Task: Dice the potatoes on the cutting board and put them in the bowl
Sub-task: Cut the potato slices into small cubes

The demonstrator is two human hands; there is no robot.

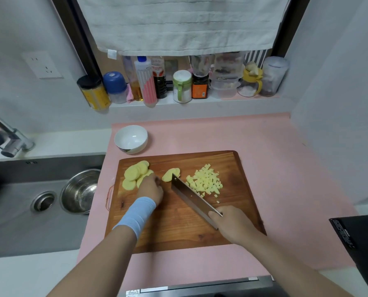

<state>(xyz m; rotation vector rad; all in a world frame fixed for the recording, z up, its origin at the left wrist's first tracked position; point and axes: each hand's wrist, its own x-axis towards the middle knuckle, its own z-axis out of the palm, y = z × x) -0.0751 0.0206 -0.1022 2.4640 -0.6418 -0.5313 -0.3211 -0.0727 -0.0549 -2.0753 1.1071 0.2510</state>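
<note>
Our right hand (pixel 229 221) grips the cleaver (pixel 187 195) beside the potato dice (pixel 204 181); our left hand (pixel 150 188) touches the potato slices (pixel 132 174), its grasp we cannot tell.

No text can be read | bottle labels (pixel 158 68), beyond the fingers (pixel 214 214) of the right hand (pixel 234 226): blurred | print on black box (pixel 346 234), right of them: illegible

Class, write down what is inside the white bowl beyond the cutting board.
The white bowl shows only its bare white inside; no potato dice are in it. Its near inner wall is hidden behind the rim.
</note>
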